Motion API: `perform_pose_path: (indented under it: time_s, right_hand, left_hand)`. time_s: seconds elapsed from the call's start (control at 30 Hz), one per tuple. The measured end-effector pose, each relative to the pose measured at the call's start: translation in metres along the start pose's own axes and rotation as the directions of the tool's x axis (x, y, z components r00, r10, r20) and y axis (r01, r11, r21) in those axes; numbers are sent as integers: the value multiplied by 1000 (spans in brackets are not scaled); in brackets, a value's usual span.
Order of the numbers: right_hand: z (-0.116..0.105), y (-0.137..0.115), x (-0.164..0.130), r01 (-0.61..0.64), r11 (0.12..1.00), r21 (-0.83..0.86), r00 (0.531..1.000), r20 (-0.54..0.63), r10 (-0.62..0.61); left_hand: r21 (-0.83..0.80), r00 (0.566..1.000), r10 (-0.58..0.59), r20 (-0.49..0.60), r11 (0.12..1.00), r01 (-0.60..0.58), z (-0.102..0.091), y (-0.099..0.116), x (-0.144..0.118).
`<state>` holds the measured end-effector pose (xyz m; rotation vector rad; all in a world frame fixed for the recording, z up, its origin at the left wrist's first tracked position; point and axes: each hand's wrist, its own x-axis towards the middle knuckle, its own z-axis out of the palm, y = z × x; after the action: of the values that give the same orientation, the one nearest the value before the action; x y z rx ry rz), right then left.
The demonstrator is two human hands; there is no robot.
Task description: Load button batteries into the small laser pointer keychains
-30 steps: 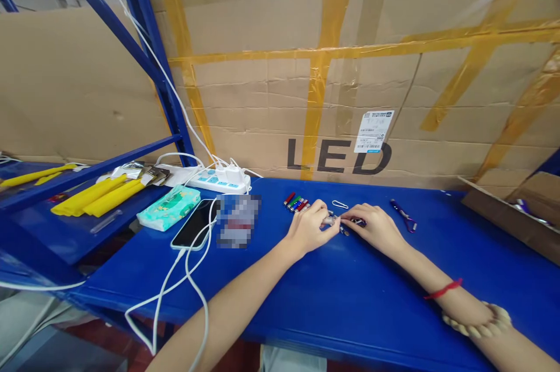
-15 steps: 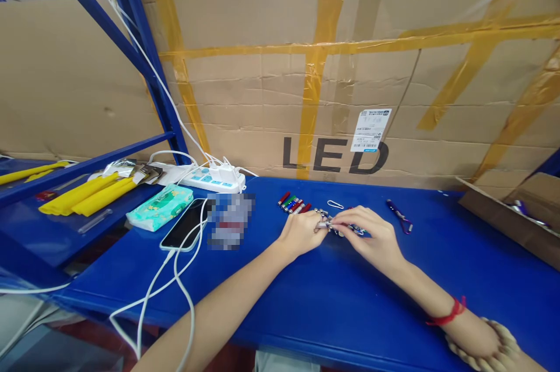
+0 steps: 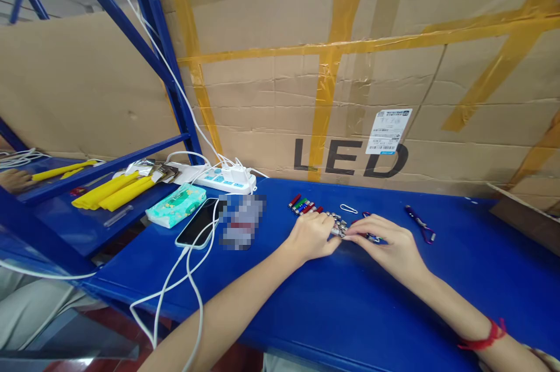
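My left hand is closed around a small silver cylinder, whose end pokes out past the thumb and forefinger. Thumb and fingertips of my right hand are pinched at that same end; any tiny part between them is too small to make out. Just behind my left hand lies a row of small coloured metal tubes in red, green and blue. Small silver pieces and dark blue clips are partly hidden by my hands. A silver carabiner rests farther back.
A dark tube with a purple clip lies right on the blue table. An open carton stands beyond it. Left are a phone, tissue pack, white cables, power strip and yellow tubes. Another person's hand shows far left.
The view has swung left, so everything sits farther right. Another person's hand has come into view at the far left. Both my hands stay together at the silver cylinder.
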<state>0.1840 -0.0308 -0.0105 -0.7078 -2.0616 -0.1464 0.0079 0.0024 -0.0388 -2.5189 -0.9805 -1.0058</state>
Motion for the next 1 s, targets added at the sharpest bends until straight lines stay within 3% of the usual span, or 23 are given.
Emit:
perform_pose_path:
  time_s: [0.33, 0.6, 0.8, 1.0]
  right_hand:
    - [-6, 16, -6, -121, 983, -142, 991, 44, 128]
    - [-7, 20, -8, -189, 981, -48, 981, 33, 191]
    - [-8, 22, -8, -153, 988, -17, 987, 43, 154]
    - [-13, 19, -8, -106, 994, -37, 994, 30, 108]
  left_hand:
    - [18, 997, -62, 46, 998, 61, -5, 20, 0]
    - [-12, 985, 31, 167, 999, -30, -16, 14, 3]
    - [-24, 975, 55, 216, 998, -51, -14, 10, 4]
    - [-47, 975, -11, 223, 999, 22, -11, 4, 7]
